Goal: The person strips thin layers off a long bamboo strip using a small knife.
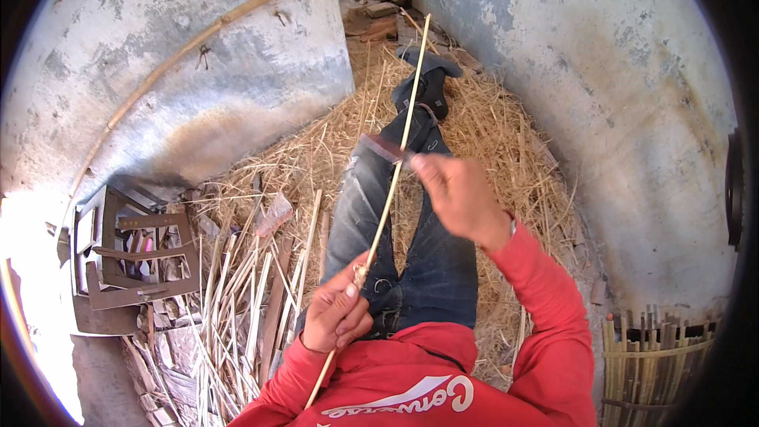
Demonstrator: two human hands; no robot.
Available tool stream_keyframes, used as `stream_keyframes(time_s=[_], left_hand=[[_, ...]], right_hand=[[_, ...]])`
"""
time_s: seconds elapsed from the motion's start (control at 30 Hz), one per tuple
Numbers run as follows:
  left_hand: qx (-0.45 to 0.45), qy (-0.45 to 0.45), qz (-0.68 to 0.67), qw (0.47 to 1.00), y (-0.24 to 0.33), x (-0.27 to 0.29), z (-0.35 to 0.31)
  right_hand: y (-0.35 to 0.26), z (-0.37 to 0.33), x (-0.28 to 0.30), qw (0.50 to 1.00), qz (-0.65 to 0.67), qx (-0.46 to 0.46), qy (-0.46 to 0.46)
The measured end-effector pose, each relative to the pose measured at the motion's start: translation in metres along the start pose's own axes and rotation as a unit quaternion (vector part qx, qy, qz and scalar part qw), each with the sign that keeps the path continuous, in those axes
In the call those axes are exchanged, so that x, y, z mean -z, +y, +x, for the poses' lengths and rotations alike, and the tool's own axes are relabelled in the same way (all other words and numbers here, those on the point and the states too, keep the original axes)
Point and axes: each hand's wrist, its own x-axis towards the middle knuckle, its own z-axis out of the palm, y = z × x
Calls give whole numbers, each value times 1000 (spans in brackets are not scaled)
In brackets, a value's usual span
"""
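Observation:
A long, pale bamboo strip (410,111) runs slantwise over my outstretched legs, from beside my waist to near my feet. My left hand (340,312) is closed around its lower part, close to my lap, with the thumb on top by a rough, knotty spot. In my right hand (462,198) is a knife (381,148), gripped by its handle, which the fingers mostly hide. Its broad, brownish blade points left and lies across the strip at about knee height. Whether the edge touches the strip, I cannot tell.
Straw-like shavings (498,142) cover the floor around my legs. Several loose strips (253,308) lie at my left, near a broken wooden frame (142,298). A bent bamboo pole (213,28) arches along the left wall. At lower right stands a slatted bamboo basket (656,372).

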Motion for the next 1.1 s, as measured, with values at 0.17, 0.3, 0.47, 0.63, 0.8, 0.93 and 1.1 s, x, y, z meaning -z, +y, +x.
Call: stream_keyframes(time_s=[0.17, 0.3, 0.47, 0.63, 0.8, 0.93, 1.1], left_hand=[[-13, 4, -2, 1000, 6, -4, 12], [-3, 17, -14, 1000, 4, 3, 12], [8, -30, -12, 999, 9, -2, 8], [3, -26, 13, 1000, 7, -11, 5], [-39, 7, 6, 999, 6, -1, 10], [-38, 18, 3, 999, 8, 1, 14], [19, -10, -82, 996, 9, -3, 9]], right_hand=[[-32, -45, -38, 995, 47, 53, -65], [-33, -59, -49, 989, 94, 59, -103], [-18, -9, -20, 994, 100, 21, 45], [3, 35, 9, 990, -26, 2, 139], [-16, -9, -35, 998, 20, 56, 26], [-40, -58, -67, 990, 114, 71, -32], [-48, -56, -43, 965, 249, -32, -82]])
